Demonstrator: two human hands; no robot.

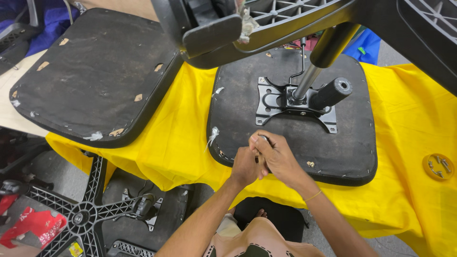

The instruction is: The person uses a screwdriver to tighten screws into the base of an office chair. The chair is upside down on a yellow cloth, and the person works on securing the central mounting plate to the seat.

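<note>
An upturned black chair seat (342, 143) lies on a table draped in yellow cloth (185, 138). A metal tilt plate (273, 102) is bolted to its underside, with a gas cylinder (323, 57) and a black knob handle (333, 93) rising from it. At the seat's near edge my left hand (243, 167) and my right hand (277, 157) are clasped together around a small tool with a metal tip (263, 138); most of it is hidden by my fingers.
A second upturned seat (95, 71) lies at the left. A black star base (285, 19) overhangs the top of the view. A yellow dish of screws (438, 166) sits at right. Another star base (81, 214) and seat lie on the floor.
</note>
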